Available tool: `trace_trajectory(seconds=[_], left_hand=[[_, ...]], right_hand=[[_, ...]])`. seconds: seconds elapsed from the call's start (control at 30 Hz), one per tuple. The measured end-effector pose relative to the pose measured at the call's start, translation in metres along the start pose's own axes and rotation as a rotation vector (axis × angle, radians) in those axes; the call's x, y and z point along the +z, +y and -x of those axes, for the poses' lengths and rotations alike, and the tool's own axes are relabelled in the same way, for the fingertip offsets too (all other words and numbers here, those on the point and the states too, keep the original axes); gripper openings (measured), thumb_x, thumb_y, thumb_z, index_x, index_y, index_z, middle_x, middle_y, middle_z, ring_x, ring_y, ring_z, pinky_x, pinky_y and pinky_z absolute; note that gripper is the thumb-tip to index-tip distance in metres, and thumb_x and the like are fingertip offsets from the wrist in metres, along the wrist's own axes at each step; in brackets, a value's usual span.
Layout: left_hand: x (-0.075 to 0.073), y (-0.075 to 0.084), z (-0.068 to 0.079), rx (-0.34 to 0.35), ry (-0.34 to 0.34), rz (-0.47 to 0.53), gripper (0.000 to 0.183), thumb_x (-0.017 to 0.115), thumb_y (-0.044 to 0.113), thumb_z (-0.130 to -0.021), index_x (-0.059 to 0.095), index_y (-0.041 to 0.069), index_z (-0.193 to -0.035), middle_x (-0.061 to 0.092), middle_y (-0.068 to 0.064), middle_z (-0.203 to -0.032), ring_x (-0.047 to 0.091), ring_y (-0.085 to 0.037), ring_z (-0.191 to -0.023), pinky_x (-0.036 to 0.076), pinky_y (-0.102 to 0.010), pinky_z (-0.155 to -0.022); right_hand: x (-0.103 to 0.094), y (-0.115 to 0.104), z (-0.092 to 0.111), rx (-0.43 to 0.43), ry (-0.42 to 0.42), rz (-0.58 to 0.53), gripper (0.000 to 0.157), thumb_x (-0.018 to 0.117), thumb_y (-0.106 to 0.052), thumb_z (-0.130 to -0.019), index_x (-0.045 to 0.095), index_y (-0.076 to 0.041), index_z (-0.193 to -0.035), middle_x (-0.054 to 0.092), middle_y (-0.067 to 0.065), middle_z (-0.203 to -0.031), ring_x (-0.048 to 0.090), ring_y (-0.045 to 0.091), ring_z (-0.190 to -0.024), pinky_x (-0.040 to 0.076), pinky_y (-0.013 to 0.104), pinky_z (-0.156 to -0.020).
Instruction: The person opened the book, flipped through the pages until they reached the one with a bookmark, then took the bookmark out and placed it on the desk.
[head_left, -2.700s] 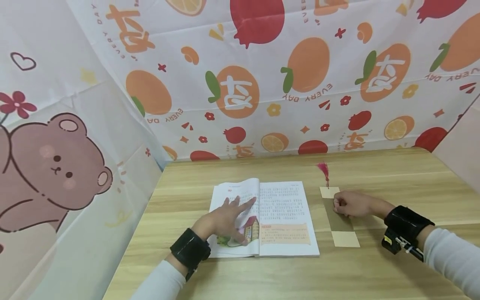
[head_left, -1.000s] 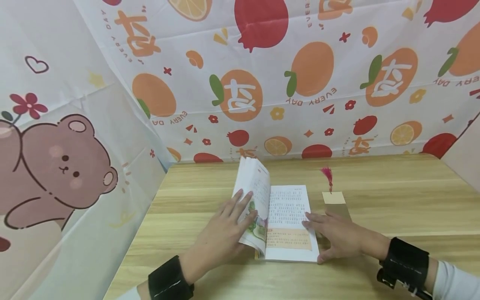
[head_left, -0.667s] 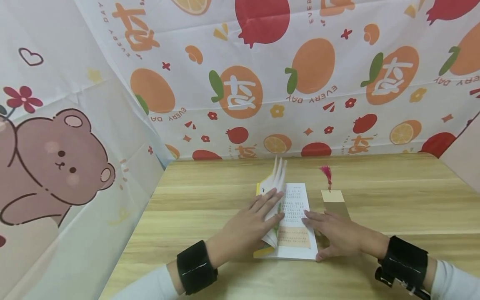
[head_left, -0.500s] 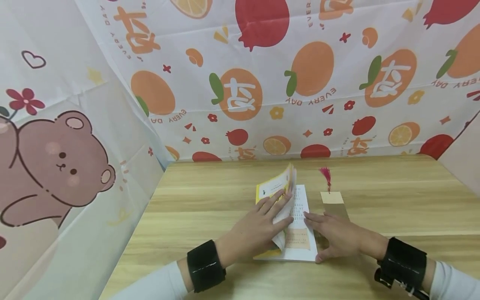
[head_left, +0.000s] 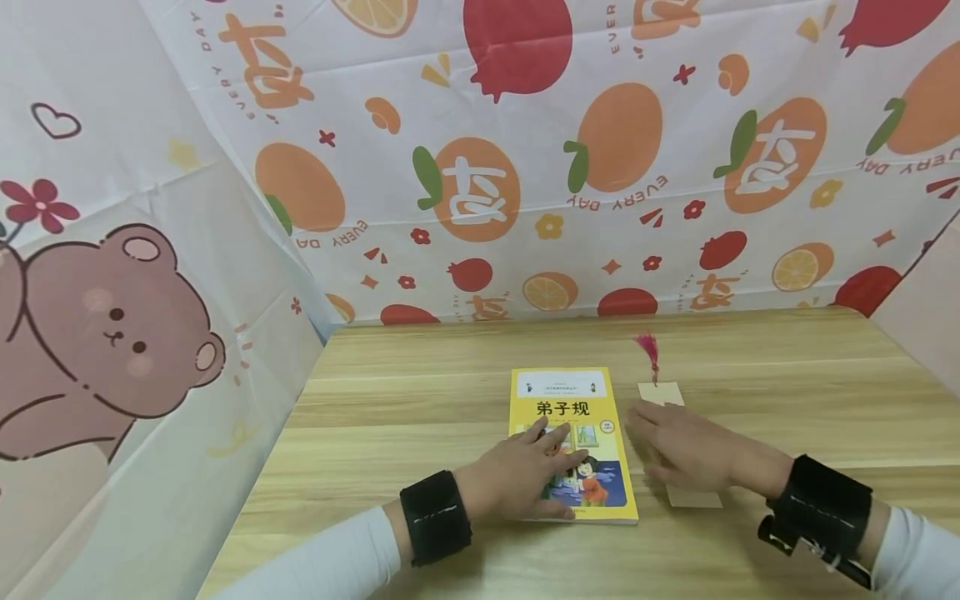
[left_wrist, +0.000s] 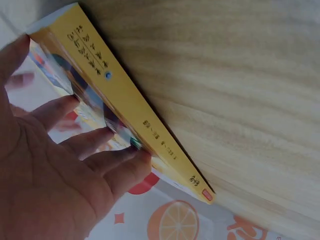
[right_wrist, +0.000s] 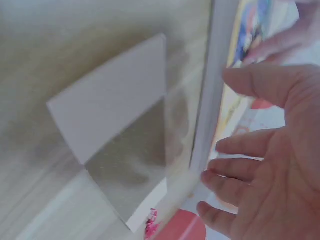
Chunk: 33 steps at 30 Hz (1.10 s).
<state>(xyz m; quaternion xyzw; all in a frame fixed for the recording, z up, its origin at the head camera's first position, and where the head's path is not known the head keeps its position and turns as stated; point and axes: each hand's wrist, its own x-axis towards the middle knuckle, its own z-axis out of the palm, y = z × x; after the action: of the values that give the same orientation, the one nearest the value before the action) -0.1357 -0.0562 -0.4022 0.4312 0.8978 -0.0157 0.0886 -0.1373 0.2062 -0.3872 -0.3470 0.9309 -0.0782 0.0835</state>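
Note:
A yellow book [head_left: 562, 385] lies closed on the table, its illustrated front cover facing up. My left hand [head_left: 517, 477] rests on the lower left of the cover with fingers spread; in the left wrist view the fingertips touch the cover just beside the yellow spine [left_wrist: 135, 110]. Right of the book lies a bookmark [head_left: 693, 497] with pale ends, a see-through middle and a pink tassel [head_left: 649, 354]. Over the bookmark, close to the book's right edge, is my right hand [head_left: 682, 446], fingers loosely extended and holding nothing. The right wrist view shows it apart from the bookmark's surface [right_wrist: 115, 100].
The wooden table [head_left: 390, 375] extends to both sides of the book. A fruit-print cloth [head_left: 540, 167] hangs behind its back edge, and a bear-print sheet [head_left: 127, 317] hangs at the left.
The book, open earlier, is now closed; my left hand swung its left part over to the right. My right hand has left the book's right edge and moved over the bookmark.

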Motion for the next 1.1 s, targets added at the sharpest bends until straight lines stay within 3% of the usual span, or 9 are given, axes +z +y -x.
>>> trace_trajectory(seconds=[0.07,0.2,0.47,0.8,1.1], left_hand=[[0.000,-0.002,-0.002,0.013,-0.011,-0.014,0.075,0.041,0.068,-0.079,0.027,0.030,-0.142,0.024,-0.010,-0.149,0.018,-0.038,-0.130,0.037,-0.049,-0.100],[-0.003,-0.003,-0.006,0.021,-0.013,-0.034,0.076,0.044,0.070,-0.076,0.032,0.031,-0.139,0.030,-0.009,-0.147,0.025,-0.037,-0.127,0.042,-0.048,-0.095],[-0.004,0.009,-0.001,-0.008,-0.011,-0.022,0.075,0.048,0.070,-0.074,0.036,0.031,-0.138,0.033,-0.009,-0.145,0.029,-0.037,-0.125,0.045,-0.047,-0.091],[-0.007,0.011,0.006,-0.016,0.002,-0.009,0.075,0.049,0.068,-0.075,0.037,0.030,-0.137,0.033,-0.010,-0.146,0.028,-0.038,-0.126,0.042,-0.047,-0.095],[-0.003,0.011,0.008,-0.007,0.016,-0.039,0.075,0.045,0.071,-0.075,0.037,0.031,-0.137,0.034,-0.008,-0.145,0.027,-0.036,-0.127,0.043,-0.049,-0.093]], right_hand=[[-0.003,0.001,-0.006,-0.027,0.007,0.003,0.073,0.060,-0.043,-0.081,0.036,0.001,-0.135,0.030,0.023,-0.143,0.028,0.036,-0.126,0.033,0.060,-0.098],[-0.004,0.000,-0.020,-0.016,-0.064,-0.028,0.090,0.057,-0.064,-0.072,0.033,-0.007,-0.138,0.023,0.018,-0.148,0.023,0.034,-0.128,0.030,0.061,-0.099],[-0.002,0.003,-0.038,0.001,-0.186,-0.003,0.121,0.062,-0.074,-0.055,0.019,0.001,-0.141,0.014,0.020,-0.150,0.012,0.031,-0.132,0.021,0.062,-0.104],[-0.002,0.002,-0.037,-0.004,-0.182,-0.059,0.121,0.063,-0.072,-0.055,0.016,-0.005,-0.143,0.008,0.018,-0.151,0.007,0.031,-0.133,0.018,0.063,-0.104],[0.000,0.003,-0.038,-0.019,-0.180,-0.092,0.116,0.065,-0.071,-0.055,0.019,-0.012,-0.144,0.009,0.020,-0.151,0.010,0.035,-0.132,0.018,0.064,-0.103]])
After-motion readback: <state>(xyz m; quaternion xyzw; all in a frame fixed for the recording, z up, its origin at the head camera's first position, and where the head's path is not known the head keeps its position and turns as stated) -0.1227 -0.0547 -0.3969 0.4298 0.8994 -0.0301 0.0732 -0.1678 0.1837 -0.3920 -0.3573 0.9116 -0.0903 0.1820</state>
